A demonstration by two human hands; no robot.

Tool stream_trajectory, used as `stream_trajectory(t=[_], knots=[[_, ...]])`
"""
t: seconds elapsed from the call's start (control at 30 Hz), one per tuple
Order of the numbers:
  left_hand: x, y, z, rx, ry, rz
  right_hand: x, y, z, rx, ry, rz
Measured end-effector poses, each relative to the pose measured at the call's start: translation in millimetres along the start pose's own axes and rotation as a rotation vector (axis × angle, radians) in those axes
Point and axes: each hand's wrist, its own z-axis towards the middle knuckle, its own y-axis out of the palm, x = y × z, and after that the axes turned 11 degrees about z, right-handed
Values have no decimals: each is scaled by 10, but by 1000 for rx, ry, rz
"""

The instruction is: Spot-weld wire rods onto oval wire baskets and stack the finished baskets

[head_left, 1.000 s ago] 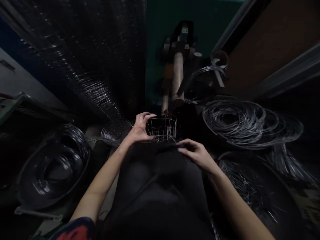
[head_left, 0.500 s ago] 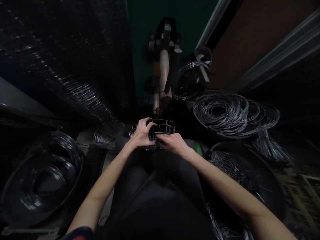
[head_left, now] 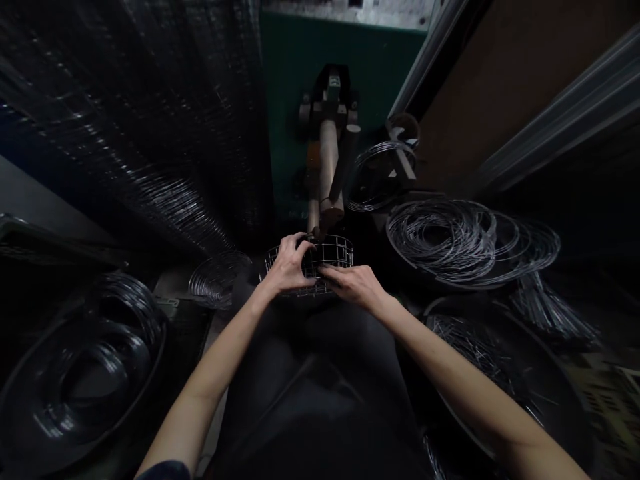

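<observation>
A round wire basket (head_left: 336, 251) is held in front of my lap, just under the tip of the welding machine's arm (head_left: 329, 167). My left hand (head_left: 290, 267) grips its left side, with the fingers hooked over the upper rim and the thumb low on the near wall. My right hand (head_left: 353, 283) is closed at the near right side, its fingertips pressed together against the wires. Whether those fingertips pinch a separate piece of wire is too dark to tell.
Wire rings (head_left: 450, 240) lie in a heap at the right. Below them a dark tub (head_left: 545, 373) holds short cut wires (head_left: 470, 343). At left another tub (head_left: 157, 360) holds wire coils. More rings (head_left: 217, 277) stand left of the basket, beside a tall wire stack (head_left: 165, 193).
The basket and both hands have shifted slightly right, and the basket now sits closer beneath the machine's tip. My view has tilted up a little. Both hands keep their hold.
</observation>
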Motion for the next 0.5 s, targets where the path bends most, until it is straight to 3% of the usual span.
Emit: stream_trajectory(t=[0.5], knots=[[-147,46,62,1,7,-45,-21,-60,121,-139,77,10]])
